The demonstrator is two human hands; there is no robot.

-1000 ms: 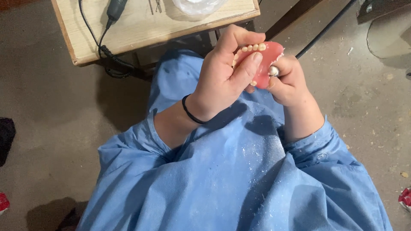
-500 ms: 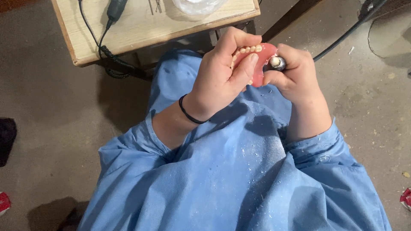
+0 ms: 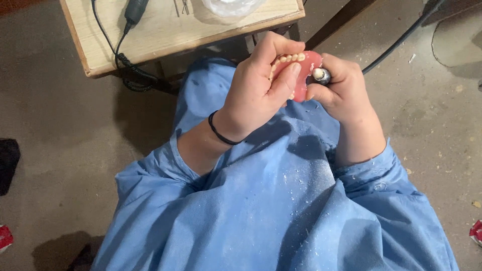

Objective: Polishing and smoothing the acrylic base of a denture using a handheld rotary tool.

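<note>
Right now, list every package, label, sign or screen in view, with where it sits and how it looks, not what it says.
Clear plastic bag: on the wooden table at the top edge, crumpled, see-through, cut off by the frame.
Red wrapper scrap: on the floor at the far left edge, crumpled, red and white.
Red wrapper scrap: on the floor at the far right edge, crumpled, red and white.
No signs or screens.

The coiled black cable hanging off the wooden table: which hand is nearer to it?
Left. The left hand, gripping the pink denture, is closer to the coiled black cable on the wooden table. The right hand, holding the handpiece, lies beyond the denture.
</note>
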